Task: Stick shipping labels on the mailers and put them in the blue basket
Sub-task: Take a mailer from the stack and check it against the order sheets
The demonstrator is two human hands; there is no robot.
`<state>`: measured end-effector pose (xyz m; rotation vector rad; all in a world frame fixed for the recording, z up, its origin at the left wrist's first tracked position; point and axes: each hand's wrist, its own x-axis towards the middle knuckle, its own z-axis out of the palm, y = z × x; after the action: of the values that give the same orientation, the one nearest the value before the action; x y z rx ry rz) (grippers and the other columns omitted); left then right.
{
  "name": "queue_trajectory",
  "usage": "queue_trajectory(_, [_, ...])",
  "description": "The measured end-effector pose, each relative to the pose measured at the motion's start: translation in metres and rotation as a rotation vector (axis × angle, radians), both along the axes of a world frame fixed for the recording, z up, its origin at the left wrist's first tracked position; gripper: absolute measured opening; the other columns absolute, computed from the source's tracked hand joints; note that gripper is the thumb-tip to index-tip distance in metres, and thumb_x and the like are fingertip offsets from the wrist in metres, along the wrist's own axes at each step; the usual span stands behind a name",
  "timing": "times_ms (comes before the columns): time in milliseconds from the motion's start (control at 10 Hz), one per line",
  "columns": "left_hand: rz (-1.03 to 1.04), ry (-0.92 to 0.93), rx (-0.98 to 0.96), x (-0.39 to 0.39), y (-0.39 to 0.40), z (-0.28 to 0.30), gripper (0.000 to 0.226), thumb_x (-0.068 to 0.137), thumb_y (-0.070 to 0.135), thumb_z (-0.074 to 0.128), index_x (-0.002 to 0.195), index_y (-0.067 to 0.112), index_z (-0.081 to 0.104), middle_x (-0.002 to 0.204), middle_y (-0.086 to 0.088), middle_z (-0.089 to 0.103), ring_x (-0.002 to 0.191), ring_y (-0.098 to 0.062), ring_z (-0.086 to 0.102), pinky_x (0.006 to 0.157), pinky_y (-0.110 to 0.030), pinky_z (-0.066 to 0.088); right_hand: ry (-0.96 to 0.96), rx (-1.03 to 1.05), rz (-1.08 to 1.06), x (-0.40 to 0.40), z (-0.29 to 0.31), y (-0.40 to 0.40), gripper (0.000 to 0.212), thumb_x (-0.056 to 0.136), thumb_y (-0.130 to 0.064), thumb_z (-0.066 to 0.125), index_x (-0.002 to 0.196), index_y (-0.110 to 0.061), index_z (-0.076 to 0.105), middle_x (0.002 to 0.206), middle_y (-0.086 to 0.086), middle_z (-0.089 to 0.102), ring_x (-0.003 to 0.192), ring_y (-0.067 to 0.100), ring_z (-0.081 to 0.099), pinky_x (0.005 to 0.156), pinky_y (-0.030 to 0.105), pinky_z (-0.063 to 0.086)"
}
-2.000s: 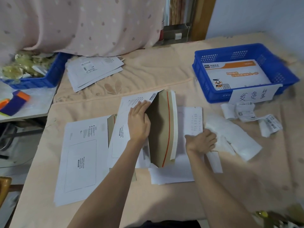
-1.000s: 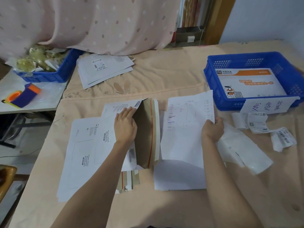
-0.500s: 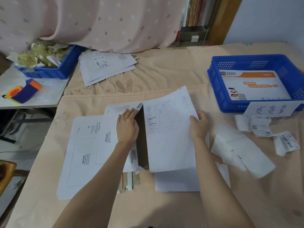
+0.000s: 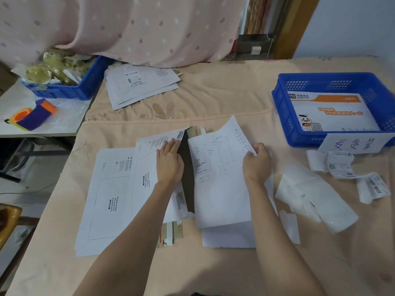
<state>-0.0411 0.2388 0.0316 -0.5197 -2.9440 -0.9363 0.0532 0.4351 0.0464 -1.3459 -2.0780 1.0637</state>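
Left grip spreads mailer (lengthwise away).

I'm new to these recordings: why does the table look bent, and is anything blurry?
Head view: wide-angle lens bows the table edge and blue basket; the handwritten sheet in the right hand is faint and soft; light is even, with soft shadows under the arms.

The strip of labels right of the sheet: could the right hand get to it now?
Probably not at once. The right hand is shut on the handwritten sheet, so it is occupied. The strip of labels lies uncovered on the cloth to its right, with nothing between; letting go first should free the way.
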Motion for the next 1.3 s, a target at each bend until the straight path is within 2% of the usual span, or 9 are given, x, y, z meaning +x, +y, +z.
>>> queue_trajectory(300, [-0.097,-0.084,0.016,0.004,0.002,-0.003,0.059,0.091,-0.004,0.034,0.148,0.013,0.033,0.157,-0.007,0.022,0.147,-0.026,0.01,0.117,-0.044,0.004,0.104,-0.015,0.063,-0.01,0.0,-0.008,0.013,0.091,-0.006,0.048,0.096,-0.012,0.058,0.101,-0.001,0.064,0.086,0.019,0.06,0.066,0.03,0.047])
queue_trajectory(400, [-0.142,-0.103,0.029,0.008,0.002,-0.007,0.06,0.091,-0.004,0.032,0.149,0.011,0.029,0.158,-0.009,0.018,0.148,-0.027,0.006,0.117,-0.045,0.002,0.095,0.024,0.121,-0.014,-0.002,-0.013,0.014,0.092,-0.006,0.048,0.101,-0.01,0.058,0.106,0.002,0.063,0.084,0.017,0.055,0.067,0.026,0.039])
queue_trajectory(700, [-0.149,-0.147,0.065,0.007,-0.001,-0.003,0.059,0.093,-0.001,0.032,0.15,0.015,0.028,0.159,-0.006,0.016,0.148,-0.024,0.004,0.118,-0.042,0.0,0.102,0.004,0.098,-0.016,0.0,-0.011,0.016,0.097,-0.008,0.045,0.106,-0.007,0.058,0.113,0.006,0.058,0.088,0.017,0.054,0.071,0.026,0.038])
queue_trajectory(900, [-0.138,-0.154,0.084,0.007,0.0,-0.001,0.059,0.093,-0.003,0.032,0.149,0.014,0.029,0.158,-0.006,0.019,0.148,-0.023,0.005,0.117,-0.041,-0.002,0.132,-0.005,0.136,-0.02,0.0,-0.011,0.012,0.095,-0.011,0.046,0.1,-0.011,0.056,0.107,0.004,0.06,0.089,0.023,0.059,0.069,0.03,0.043])
queue_trajectory(1000, [-0.131,-0.157,0.079,0.006,0.0,-0.002,0.058,0.094,-0.002,0.031,0.149,0.014,0.03,0.158,-0.006,0.02,0.148,-0.023,0.007,0.117,-0.043,-0.001,0.061,-0.086,0.184,-0.017,0.0,-0.011,0.018,0.084,-0.023,0.057,0.1,-0.02,0.05,0.097,-0.002,0.065,0.081,0.021,0.063,0.068,0.035,0.051])
queue_trajectory(1100, [-0.129,-0.159,0.077,0.005,-0.002,-0.003,0.058,0.094,-0.002,0.031,0.149,0.015,0.03,0.158,-0.005,0.02,0.148,-0.022,0.007,0.118,-0.041,-0.002,-0.092,-0.127,0.205,-0.012,0.003,-0.008,0.039,0.074,-0.016,0.063,0.108,-0.02,0.043,0.092,-0.005,0.063,0.075,0.021,0.06,0.069,0.034,0.05])
queue_trajectory(1200, [-0.133,-0.162,0.085,0.004,-0.003,-0.003,0.058,0.093,-0.003,0.032,0.149,0.014,0.031,0.158,-0.006,0.021,0.148,-0.023,0.008,0.117,-0.039,-0.003,-0.107,-0.085,0.219,-0.011,0.0,-0.005,0.042,0.075,-0.004,0.06,0.11,-0.017,0.041,0.104,0.0,0.063,0.08,0.023,0.06,0.069,0.038,0.053])
queue_trajectory(1300, [-0.134,-0.162,0.091,0.003,-0.002,-0.002,0.058,0.093,-0.003,0.032,0.148,0.014,0.032,0.158,-0.006,0.021,0.148,-0.023,0.008,0.117,-0.04,-0.003,-0.079,-0.044,0.223,-0.013,0.0,-0.007,0.04,0.079,-0.001,0.057,0.114,-0.015,0.042,0.117,0.002,0.06,0.089,0.026,0.061,0.073,0.042,0.054])
